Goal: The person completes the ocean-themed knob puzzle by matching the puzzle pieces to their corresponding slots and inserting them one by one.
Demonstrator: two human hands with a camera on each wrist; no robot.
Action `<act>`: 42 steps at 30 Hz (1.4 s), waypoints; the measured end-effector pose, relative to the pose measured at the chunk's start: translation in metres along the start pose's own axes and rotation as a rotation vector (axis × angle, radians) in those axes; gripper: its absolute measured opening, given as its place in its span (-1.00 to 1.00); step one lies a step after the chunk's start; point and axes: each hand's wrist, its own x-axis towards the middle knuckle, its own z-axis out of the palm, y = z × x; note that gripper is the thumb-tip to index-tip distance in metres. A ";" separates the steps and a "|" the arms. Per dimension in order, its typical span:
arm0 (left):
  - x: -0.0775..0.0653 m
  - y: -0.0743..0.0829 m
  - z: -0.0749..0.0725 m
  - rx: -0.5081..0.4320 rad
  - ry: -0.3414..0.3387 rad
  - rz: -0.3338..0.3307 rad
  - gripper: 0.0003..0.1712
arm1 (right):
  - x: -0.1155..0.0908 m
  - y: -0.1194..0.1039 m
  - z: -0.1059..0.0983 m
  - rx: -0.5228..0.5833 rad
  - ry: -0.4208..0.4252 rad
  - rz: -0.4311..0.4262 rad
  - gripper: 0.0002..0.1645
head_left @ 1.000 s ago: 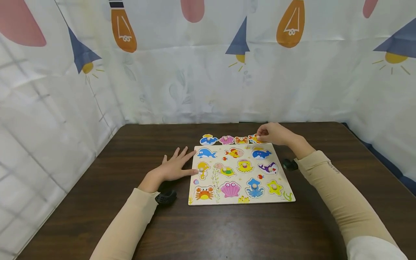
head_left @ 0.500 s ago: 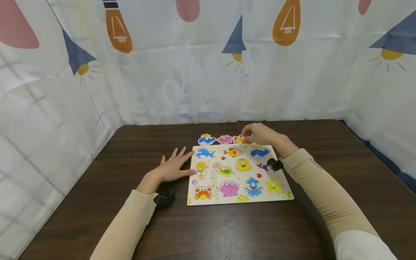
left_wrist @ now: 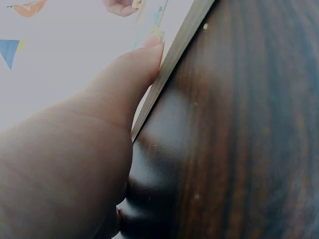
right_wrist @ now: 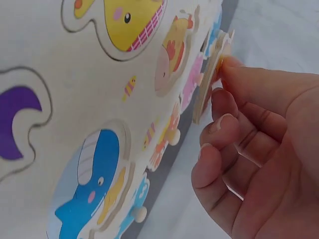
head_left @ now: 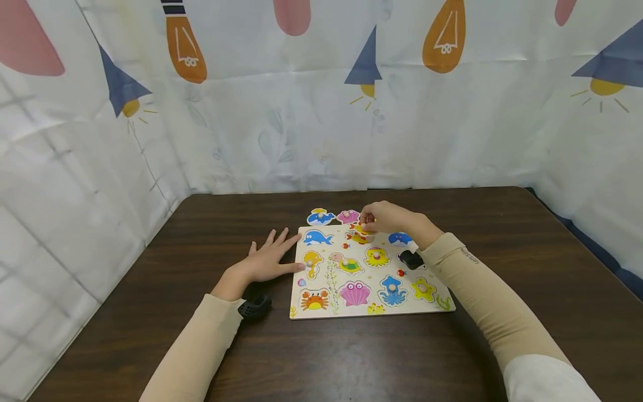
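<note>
My right hand (head_left: 394, 219) pinches a yellow-and-red fish puzzle piece (head_left: 359, 229) between thumb and fingers. The piece hovers at the far edge of the wooden puzzle board (head_left: 346, 312), over or just behind the printed fish recess (head_left: 358, 239). In the right wrist view, the held piece (right_wrist: 209, 79) is seen edge-on and tilted, its face hidden. My left hand (head_left: 263, 262) lies with fingers spread at the board's left edge, thumb on the rim. In the left wrist view, the thumb (left_wrist: 144, 57) touches the board's edge.
Behind the board lie a blue whale piece (head_left: 321, 218) and a pink shell piece (head_left: 348, 216). The right wrist view also shows a crab piece (right_wrist: 167, 139) and a blue knobbed piece (right_wrist: 134, 211). Seahorse (head_left: 312, 263), octopus (head_left: 377, 256), squid (head_left: 392, 291) and starfish (head_left: 423, 288) pieces sit in the board.
My right hand has moved left along the row behind the board, carrying the fish piece, then slightly nearer to the fish recess. My left hand stays in place.
</note>
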 end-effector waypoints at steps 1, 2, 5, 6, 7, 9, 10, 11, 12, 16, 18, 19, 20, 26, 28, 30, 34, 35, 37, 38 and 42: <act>0.000 0.000 0.000 0.003 0.002 -0.001 0.09 | 0.001 -0.001 0.001 -0.008 -0.012 -0.004 -0.90; 0.000 -0.001 0.001 0.004 0.001 -0.001 0.09 | 0.002 -0.002 0.002 -0.018 -0.024 -0.009 -0.91; 0.000 -0.002 0.001 0.000 0.001 0.000 0.09 | 0.004 -0.005 0.004 -0.049 -0.045 -0.006 -0.91; 0.000 -0.002 0.002 -0.001 0.000 0.002 0.09 | 0.005 -0.005 0.005 -0.058 -0.048 -0.005 -0.91; 0.000 -0.002 0.002 -0.002 0.000 0.003 0.09 | 0.005 -0.006 0.005 -0.061 -0.050 -0.004 -0.91; 0.000 -0.001 0.002 -0.004 0.001 0.002 0.09 | 0.006 -0.006 0.006 -0.062 -0.051 -0.001 -0.91; 0.000 -0.001 0.002 -0.004 0.003 0.001 0.09 | 0.006 -0.005 0.006 -0.063 -0.054 -0.008 -0.92; 0.000 -0.001 0.001 -0.004 0.004 0.001 0.09 | 0.007 -0.005 0.007 -0.061 -0.057 -0.010 -0.92; 0.000 0.000 0.001 -0.003 0.005 0.001 0.09 | 0.007 -0.005 0.007 -0.061 -0.062 -0.016 -0.92; 0.000 0.000 0.002 -0.003 0.005 0.000 0.09 | 0.009 -0.004 0.008 -0.069 -0.078 -0.022 -0.92; 0.000 0.001 0.002 -0.003 0.004 -0.002 0.09 | 0.009 -0.004 0.009 -0.070 -0.078 -0.021 -0.92; 0.000 0.001 0.001 -0.002 0.003 -0.003 0.09 | 0.010 -0.004 0.009 -0.072 -0.076 -0.022 -0.92; 0.000 0.001 0.001 -0.002 0.003 -0.004 0.09 | 0.010 -0.004 0.009 -0.072 -0.075 -0.022 -0.93; 0.000 0.001 0.001 -0.005 0.001 -0.003 0.09 | 0.011 -0.005 0.009 -0.085 -0.085 -0.022 -0.91; 0.000 0.001 0.001 -0.006 -0.001 -0.001 0.09 | 0.012 -0.005 0.010 -0.085 -0.094 -0.017 -0.90; 0.000 0.001 0.001 -0.005 -0.004 -0.001 0.09 | 0.013 -0.005 0.010 -0.087 -0.101 -0.016 -0.90; 0.002 0.000 0.000 0.004 -0.002 0.000 0.08 | 0.014 -0.006 0.010 -0.101 -0.097 -0.022 -0.91; 0.002 0.000 0.000 0.006 0.000 -0.001 0.08 | 0.014 -0.007 0.010 -0.105 -0.095 -0.020 -0.91; 0.002 -0.001 -0.001 0.011 0.002 -0.002 0.08 | 0.014 -0.008 0.010 -0.113 -0.094 -0.015 -0.91; 0.002 -0.001 -0.001 0.011 0.002 -0.002 0.08 | 0.014 -0.008 0.010 -0.116 -0.094 -0.014 -0.92; 0.002 -0.001 0.001 0.013 -0.001 -0.006 0.08 | 0.015 -0.008 0.011 -0.120 -0.103 -0.013 -0.91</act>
